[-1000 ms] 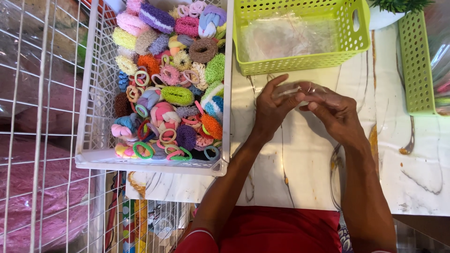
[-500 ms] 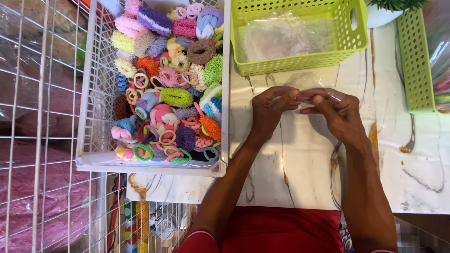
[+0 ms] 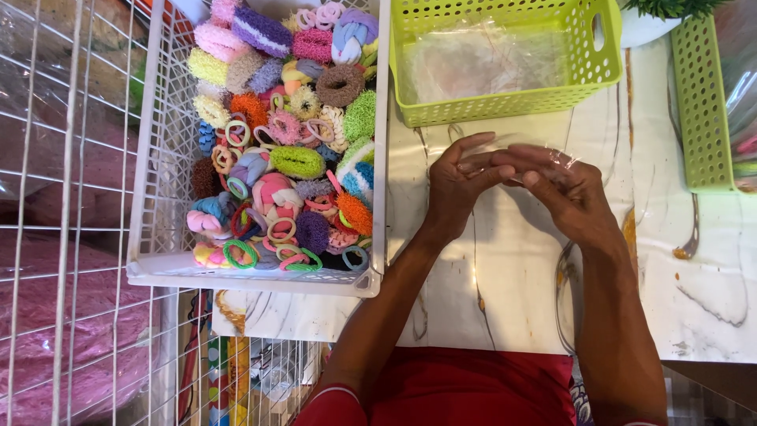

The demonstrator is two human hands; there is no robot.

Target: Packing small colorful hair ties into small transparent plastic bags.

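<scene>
Two hands, left [image 3: 456, 188] and right [image 3: 569, 193], meet over one clear plastic bag [image 3: 516, 150]. Two green baskets: one [image 3: 505, 105] just beyond the hands, another [image 3: 702, 110] to their right. One white basket [image 3: 158, 189] sits left.

White basket [image 3: 158, 197]: full of colourful hair ties [image 3: 284, 158]
Green basket [image 3: 505, 101]: holds clear bags
Worktop [image 3: 505, 284]: marbled white

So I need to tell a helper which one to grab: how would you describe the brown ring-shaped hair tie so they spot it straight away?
Start at the white basket full of hair ties on the left of the marble table. Look in its upper right part, near the green basket. The brown hair tie lies there: a fuzzy doughnut with an open hole, the only dark brown ring among pink, purple and green neighbours.
</scene>
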